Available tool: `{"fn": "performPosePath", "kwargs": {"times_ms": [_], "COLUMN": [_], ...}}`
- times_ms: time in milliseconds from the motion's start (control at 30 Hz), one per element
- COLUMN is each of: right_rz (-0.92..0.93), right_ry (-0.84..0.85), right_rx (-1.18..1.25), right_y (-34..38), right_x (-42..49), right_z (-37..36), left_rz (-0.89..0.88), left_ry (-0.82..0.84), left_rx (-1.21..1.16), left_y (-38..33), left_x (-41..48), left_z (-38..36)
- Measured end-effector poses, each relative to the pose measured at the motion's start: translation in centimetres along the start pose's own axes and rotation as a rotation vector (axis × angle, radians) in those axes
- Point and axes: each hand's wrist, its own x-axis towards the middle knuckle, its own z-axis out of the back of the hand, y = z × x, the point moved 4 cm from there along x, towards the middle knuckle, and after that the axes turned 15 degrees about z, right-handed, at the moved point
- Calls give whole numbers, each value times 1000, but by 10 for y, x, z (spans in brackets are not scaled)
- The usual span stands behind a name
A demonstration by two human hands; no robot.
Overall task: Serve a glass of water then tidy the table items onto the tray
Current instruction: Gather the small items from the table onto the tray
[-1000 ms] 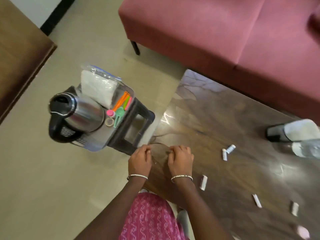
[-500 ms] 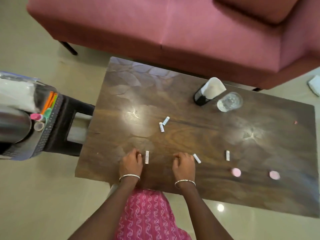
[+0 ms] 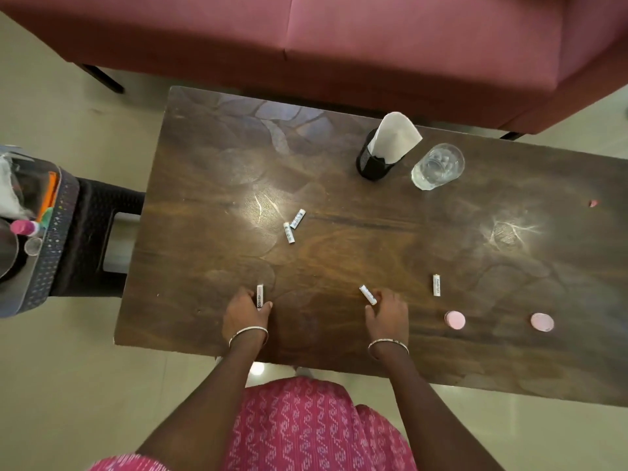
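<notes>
Small white tubes lie scattered on the dark wooden table (image 3: 339, 198). My left hand (image 3: 246, 312) rests near the front edge, thumb and fingers pinching one white tube (image 3: 260, 295) that still lies on the wood. My right hand (image 3: 389, 312) has the lower end of a second white tube (image 3: 367, 294) between thumb and forefinger. A third tube (image 3: 437, 284) lies to the right, and a pair of tubes (image 3: 293, 225) sits mid-table. Two pink caps (image 3: 454, 320) (image 3: 542, 322) lie at the front right. A glass of water (image 3: 437, 166) stands at the back beside a black napkin holder (image 3: 377, 161).
The grey tray (image 3: 51, 253) sits on a black stool (image 3: 98, 239) left of the table, holding a kettle, a pink-capped tube, orange and green items and a plastic bag. A maroon sofa (image 3: 339, 45) runs along the table's far side. A tiny pink scrap (image 3: 593, 203) lies far right.
My view swung from the tray and table corner to the whole table. Both hands moved apart along the front edge, each onto a white tube.
</notes>
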Motion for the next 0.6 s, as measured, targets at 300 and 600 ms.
{"fn": "performPosePath", "kwargs": {"times_ms": [300,600], "right_rz": [21,87], "right_ry": [0,-28], "right_rx": [-61,156], "right_y": [-4,18], "right_x": [26,24], "right_z": [-15,-11], "left_rz": [31,-64], "left_ry": [-82,-45], "left_rx": [-15,-239], "left_y": [-1,-1], "left_x": [7,-10], "left_z": [-11,-2]}}
